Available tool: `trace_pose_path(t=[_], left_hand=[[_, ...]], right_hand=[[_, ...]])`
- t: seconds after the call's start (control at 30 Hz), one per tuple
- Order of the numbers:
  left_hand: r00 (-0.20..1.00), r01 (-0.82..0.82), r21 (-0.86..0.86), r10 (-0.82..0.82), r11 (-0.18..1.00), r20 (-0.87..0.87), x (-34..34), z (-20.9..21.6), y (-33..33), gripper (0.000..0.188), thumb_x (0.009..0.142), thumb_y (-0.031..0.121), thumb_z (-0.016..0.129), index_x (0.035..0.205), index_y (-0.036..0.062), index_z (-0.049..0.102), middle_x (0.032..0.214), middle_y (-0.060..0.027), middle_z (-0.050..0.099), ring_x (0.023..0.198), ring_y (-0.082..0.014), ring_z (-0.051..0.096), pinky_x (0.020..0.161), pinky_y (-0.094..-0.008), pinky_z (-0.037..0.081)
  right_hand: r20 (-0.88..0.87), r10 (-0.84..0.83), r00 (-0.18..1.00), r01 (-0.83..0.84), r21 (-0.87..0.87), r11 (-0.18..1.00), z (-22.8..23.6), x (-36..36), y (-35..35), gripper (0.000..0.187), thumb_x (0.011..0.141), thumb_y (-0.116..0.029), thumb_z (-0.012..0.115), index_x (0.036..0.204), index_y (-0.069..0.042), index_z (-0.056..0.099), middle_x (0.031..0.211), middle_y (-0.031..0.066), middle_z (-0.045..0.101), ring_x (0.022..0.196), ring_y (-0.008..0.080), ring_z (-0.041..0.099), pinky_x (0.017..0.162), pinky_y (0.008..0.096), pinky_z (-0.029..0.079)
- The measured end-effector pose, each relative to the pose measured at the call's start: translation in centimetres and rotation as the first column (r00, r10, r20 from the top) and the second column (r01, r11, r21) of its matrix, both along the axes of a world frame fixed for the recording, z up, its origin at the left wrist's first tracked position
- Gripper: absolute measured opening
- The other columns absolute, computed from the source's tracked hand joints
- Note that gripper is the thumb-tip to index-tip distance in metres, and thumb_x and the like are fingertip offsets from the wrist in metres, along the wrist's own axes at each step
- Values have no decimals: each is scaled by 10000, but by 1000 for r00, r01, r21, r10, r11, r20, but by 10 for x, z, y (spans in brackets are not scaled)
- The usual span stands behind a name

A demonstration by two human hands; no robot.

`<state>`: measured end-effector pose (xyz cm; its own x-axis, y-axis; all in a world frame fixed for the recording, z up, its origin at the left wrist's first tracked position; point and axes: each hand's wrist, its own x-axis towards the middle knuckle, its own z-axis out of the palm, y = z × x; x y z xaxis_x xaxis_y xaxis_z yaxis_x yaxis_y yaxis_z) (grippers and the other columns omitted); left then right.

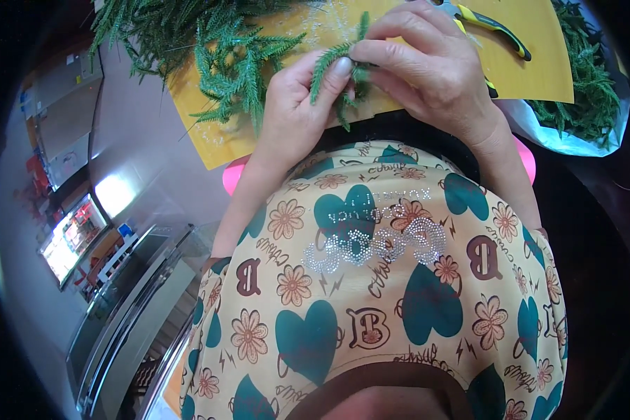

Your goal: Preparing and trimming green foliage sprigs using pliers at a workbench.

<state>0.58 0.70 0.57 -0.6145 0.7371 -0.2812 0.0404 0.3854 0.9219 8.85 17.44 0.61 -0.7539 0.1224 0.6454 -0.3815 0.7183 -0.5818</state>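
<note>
Between my two hands is a small green artificial pine sprig (331, 68), its needled tips pointing up and down. My left hand (301, 101) pinches it from the left, the thumb lying across its middle. From the right, my right hand (430, 70) closes thumb and fingers on the sprig's stem; the exact grip point is partly hidden by the fingers. Just left of my left hand, a loose cluster of green pine sprigs (241, 73) lies on the yellow board (206, 143).
A larger heap of pine branches (150, 31) covers the board's far left. Pliers with yellow-and-black handles (497, 28) lie at the far right. Beyond the board's right edge, a white bag (563, 140) holds more greenery (581, 91). Small clear scraps are scattered on the board.
</note>
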Motion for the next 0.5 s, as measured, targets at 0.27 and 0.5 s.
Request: trace_pose_path(t=[0.27, 0.5], left_hand=[[955, 241, -50, -246, 969, -166, -1, 2, -1, 223, 903, 225, 517, 920, 22, 610, 701, -12, 577, 614, -81, 522, 549, -218, 417], [965, 78, 40, -85, 996, 248, 3, 2, -1, 248, 911, 254, 503, 898, 37, 621, 712, -1, 573, 595, -66, 500, 529, -185, 388]], right_hand=[[223, 40, 974, 65, -445, 893, -8, 7, 2, 96, 750, -84, 659, 817, -48, 600, 633, 26, 549, 546, 162, 532, 500, 248, 435], [388, 225, 894, 239, -837, 493, -10, 6, 10, 104, 816, -120, 630, 838, -41, 567, 641, -14, 559, 535, 67, 508, 478, 203, 409]])
